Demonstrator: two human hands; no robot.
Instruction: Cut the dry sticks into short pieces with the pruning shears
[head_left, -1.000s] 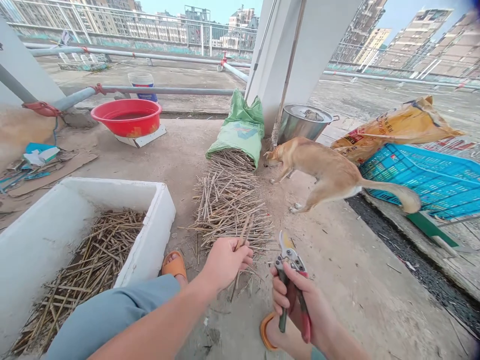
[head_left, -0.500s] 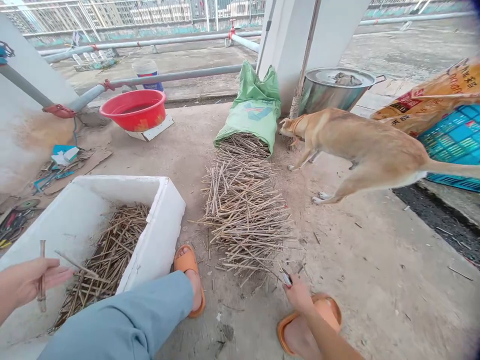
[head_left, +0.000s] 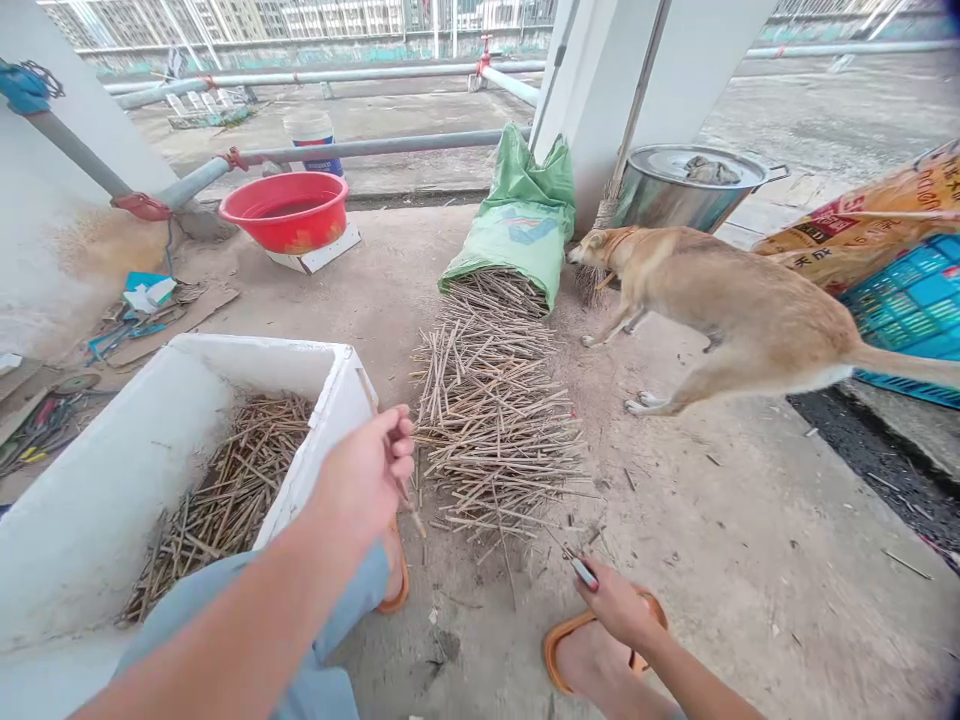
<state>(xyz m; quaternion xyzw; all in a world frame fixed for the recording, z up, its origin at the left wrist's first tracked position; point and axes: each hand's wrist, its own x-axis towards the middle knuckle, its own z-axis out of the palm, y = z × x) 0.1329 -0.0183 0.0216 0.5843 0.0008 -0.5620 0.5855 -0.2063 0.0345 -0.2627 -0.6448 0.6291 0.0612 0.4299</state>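
Head-mounted view, directed forward and down at both hands. The left hand [head_left: 364, 475] is raised above the near corner of a white foam box [head_left: 255, 352]. Its fingers [head_left: 397, 440] are curled and pressed together, pinching a thin dry stick [head_left: 367, 395]. The long axis of the stick is tilted across the hand: the upper end points up and to the left of the view, over the box rim, and the lower end points down and to the right, toward the floor. The right hand [head_left: 611, 605] is held low above an orange sandal [head_left: 559, 640], just beside the near edge of a loose pile of cut sticks [head_left: 491, 430]. Its fingers [head_left: 611, 590] are closed around a small tool [head_left: 583, 572], of which only a narrow tip protrudes, so its kind cannot be told. More cut sticks [head_left: 240, 490] lie within the box. A tan dog [head_left: 720, 300] is shown beyond the pile, near a green woven sack [head_left: 521, 225] at the pile's far end.
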